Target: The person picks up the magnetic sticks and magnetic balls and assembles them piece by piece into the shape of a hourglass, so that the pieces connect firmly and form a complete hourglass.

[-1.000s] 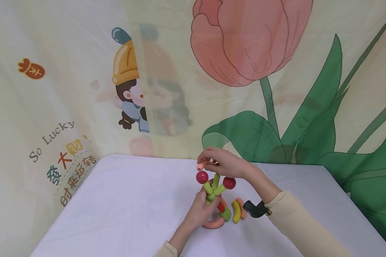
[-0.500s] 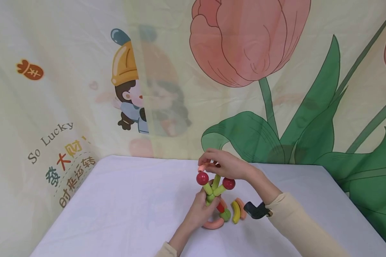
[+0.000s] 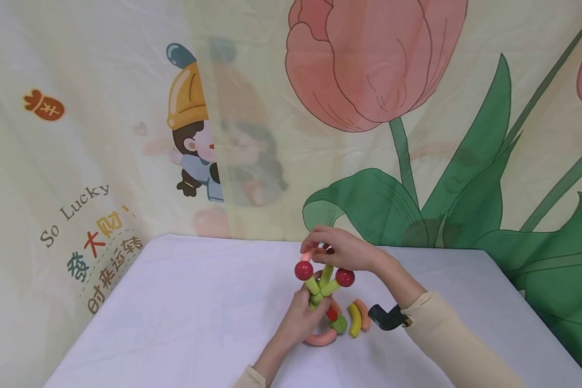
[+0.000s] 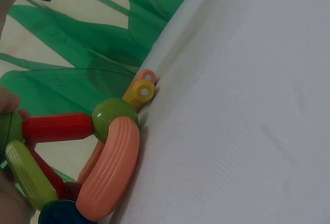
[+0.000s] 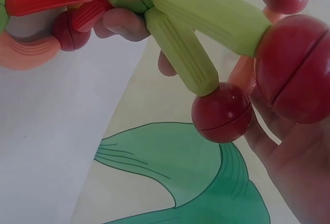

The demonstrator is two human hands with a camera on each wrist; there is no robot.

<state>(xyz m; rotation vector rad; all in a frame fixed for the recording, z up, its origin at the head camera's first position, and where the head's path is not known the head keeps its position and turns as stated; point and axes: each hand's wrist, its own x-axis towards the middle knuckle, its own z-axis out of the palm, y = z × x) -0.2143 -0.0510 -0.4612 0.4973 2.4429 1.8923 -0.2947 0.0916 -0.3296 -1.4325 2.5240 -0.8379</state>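
Observation:
My left hand grips the green ball hub of a magnetic stick-and-ball structure. Light green sticks fan upward from that hub and end in red balls. At the top, my right hand pinches a curved salmon stick, whose lower end meets the left red ball. Lower down, in the left wrist view, a red stick runs to a green ball. A thick salmon curved stick links that ball to a dark blue ball.
Beside the structure's base, a yellow curved stick and a salmon curved stick lie side by side on the white table. A printed curtain hangs behind the table. A black camera sits on my right wrist.
My right hand has come down slightly, bringing the salmon stick's end from just above the left red ball into contact with it. The left hand still grips the hub.

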